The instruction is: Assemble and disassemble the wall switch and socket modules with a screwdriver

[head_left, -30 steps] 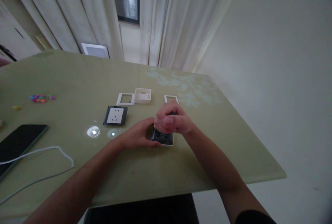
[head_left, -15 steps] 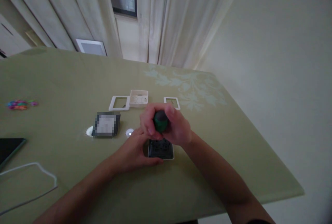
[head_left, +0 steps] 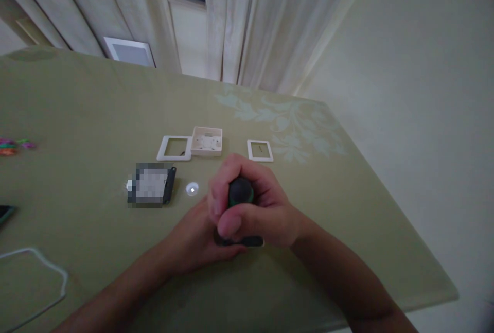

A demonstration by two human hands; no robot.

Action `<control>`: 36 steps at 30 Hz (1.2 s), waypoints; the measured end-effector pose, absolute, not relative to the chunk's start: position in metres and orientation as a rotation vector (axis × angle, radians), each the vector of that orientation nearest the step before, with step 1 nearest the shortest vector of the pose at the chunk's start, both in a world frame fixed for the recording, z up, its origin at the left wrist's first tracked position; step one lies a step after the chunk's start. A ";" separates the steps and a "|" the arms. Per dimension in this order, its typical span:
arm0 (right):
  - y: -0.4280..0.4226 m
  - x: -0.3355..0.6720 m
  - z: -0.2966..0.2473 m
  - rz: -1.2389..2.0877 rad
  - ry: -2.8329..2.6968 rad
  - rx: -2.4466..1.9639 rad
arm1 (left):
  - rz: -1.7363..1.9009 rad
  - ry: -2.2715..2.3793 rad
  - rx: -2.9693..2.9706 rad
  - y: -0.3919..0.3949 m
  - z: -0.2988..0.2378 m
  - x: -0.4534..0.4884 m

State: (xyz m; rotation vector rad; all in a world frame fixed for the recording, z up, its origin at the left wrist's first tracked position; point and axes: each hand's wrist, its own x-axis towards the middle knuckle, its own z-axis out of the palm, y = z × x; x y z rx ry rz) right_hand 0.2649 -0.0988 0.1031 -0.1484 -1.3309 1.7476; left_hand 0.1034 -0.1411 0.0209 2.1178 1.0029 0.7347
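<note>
In the head view, a white box (head_left: 207, 142) is seen lying open side up on the green tabletop (head_left: 96, 101). On the near side of the white box, slightly to its right, a dark-topped handle (head_left: 241, 191) with a green edge is clasped in the right hand (head_left: 257, 217), the fingers wrapped around it; its lower end is hidden by that hand. Directly beneath, well to the near side of the white box, a dark panel (head_left: 252, 241) with a pale rim is mostly covered. It is held by the left hand (head_left: 196, 240), the thumb laid along its near edge; the other fingertips are hidden.

Just left of the white box, a white frame (head_left: 173, 158) is placed, with a small dark piece at its corner. To the right of the white box, apart from it, a second frame (head_left: 260, 159) is set around another small dark piece (head_left: 260, 148). Left of the white box and nearer, a dark-edged plate (head_left: 150, 185) is seen, its face pixelated. Far left of the white box, coloured pieces (head_left: 8, 147) are scattered, with a white cable (head_left: 64, 276) nearer.
</note>
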 end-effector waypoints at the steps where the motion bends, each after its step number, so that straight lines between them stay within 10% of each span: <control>1: -0.099 0.267 0.103 1.743 -1.291 -0.165 | 0.728 0.984 2.109 -0.141 0.021 0.104; 8: -0.089 0.301 0.130 2.058 -1.499 -0.133 | 0.638 1.000 2.008 -0.139 0.021 0.103; 36: -0.102 0.297 0.127 1.641 -1.272 -0.151 | 0.645 1.027 2.025 -0.137 0.015 0.104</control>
